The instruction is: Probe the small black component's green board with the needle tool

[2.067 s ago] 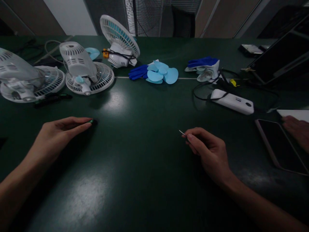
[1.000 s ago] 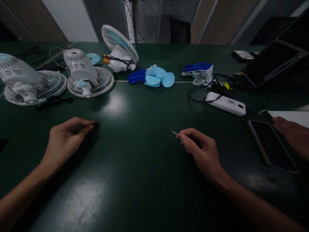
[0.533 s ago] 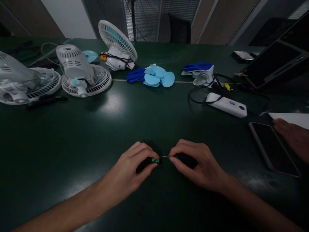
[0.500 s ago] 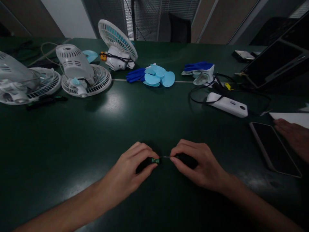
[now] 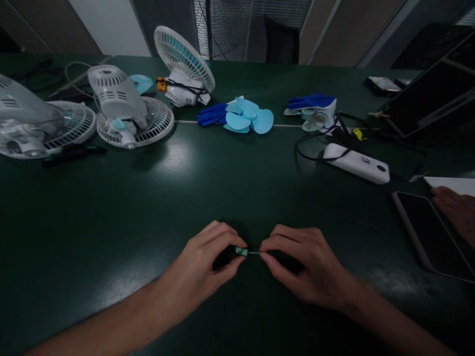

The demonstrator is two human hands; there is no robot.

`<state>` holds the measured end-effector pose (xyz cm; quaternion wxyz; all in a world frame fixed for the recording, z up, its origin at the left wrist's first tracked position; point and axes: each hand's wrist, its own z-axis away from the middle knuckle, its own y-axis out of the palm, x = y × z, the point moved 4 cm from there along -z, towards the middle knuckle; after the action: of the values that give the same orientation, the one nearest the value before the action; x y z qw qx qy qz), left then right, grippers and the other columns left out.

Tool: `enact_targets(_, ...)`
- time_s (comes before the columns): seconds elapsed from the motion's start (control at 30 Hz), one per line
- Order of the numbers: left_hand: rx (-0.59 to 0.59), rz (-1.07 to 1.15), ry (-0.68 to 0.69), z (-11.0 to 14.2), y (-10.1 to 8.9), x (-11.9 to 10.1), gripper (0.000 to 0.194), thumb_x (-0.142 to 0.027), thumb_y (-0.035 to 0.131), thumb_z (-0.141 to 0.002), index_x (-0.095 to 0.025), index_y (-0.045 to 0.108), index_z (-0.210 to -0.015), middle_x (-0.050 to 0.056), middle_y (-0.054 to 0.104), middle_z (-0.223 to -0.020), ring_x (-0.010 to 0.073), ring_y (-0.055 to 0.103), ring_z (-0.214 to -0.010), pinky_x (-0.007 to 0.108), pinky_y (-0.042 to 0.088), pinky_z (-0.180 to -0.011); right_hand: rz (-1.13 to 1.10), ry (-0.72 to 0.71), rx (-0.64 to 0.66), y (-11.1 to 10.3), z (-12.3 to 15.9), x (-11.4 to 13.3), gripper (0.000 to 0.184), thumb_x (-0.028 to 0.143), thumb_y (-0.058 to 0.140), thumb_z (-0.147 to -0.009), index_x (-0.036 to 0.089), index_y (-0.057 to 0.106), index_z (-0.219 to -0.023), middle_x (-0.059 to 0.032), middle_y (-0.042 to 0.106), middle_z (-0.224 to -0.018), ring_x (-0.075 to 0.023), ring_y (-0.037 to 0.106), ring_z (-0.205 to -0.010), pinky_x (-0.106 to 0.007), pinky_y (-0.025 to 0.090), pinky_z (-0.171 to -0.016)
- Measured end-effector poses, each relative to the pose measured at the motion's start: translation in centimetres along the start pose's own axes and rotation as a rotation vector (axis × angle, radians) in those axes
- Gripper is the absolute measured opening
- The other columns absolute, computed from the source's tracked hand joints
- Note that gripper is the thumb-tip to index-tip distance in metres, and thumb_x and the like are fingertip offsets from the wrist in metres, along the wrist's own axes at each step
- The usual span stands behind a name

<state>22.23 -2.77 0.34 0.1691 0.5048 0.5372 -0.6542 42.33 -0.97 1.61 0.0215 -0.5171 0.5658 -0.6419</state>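
Note:
Just below the centre, my left hand is closed, thumb and fingers pinching a small dark piece with a green end. Facing it, my right hand is closed round a dark-handled tool that looks like a screwdriver. Its thin metal shaft bridges the short gap between my fingertips and reaches the green end. Whether it goes into that end or only touches it, I cannot tell. Most of both things is hidden inside my hands, which are held over the dark green table.
White fans stand and lie at the back left. Behind my hands are a light blue fan blade, blue-and-white gloves and a white power bank-like box with black cable. At right lie a phone and another person's hand.
Both hands sit slightly lower in view, still gripping the same things. The green end has turned a little and shows more plainly. The whole scene has shifted slightly with the camera.

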Motion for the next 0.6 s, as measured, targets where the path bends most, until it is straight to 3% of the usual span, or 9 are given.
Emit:
enact_targets(0.13,0.007,0.001,-0.008,0.0,0.0,0.0,0.014,-0.018,0.064,-0.094,-0.022,0.066,-0.108,0.003,0.067,-0.103,0.0166,0.062,-0.097,0.03,0.051,-0.082,-0.298,-0.036,-0.084,0.2,-0.2,1.1,0.011,0.015,0.064,-0.094,0.021,0.067,-0.103,-0.0015,0.069,-0.086,-0.0139,0.066,-0.074,-0.028,0.047,-0.065)
enact_targets(0.43,0.09,-0.094,0.035,0.6,-0.4,0.2,0.019,-0.022,0.057,-0.1,-0.024,0.063,-0.118,0.005,0.066,-0.113,0.0164,0.061,-0.105,0.03,0.053,-0.09,-0.13,0.057,-0.188,-1.2,0.2,-1.0,0.008,0.017,0.064,-0.095,0.02,0.069,-0.1,-0.0031,0.068,-0.085,-0.0153,0.063,-0.07,-0.03,0.047,-0.061)
enact_targets(0.6,0.218,-0.284,0.094,3.5,-2.8,1.5,0.034,-0.019,0.052,-0.101,-0.029,0.06,-0.132,0.005,0.064,-0.127,0.0182,0.06,-0.117,0.03,0.051,-0.1,-0.144,0.078,-0.184,-1.3,0.1,-0.9,0.008,0.019,0.061,-0.097,0.019,0.069,-0.098,-0.0033,0.067,-0.083,-0.0157,0.063,-0.069,-0.031,0.046,-0.06)
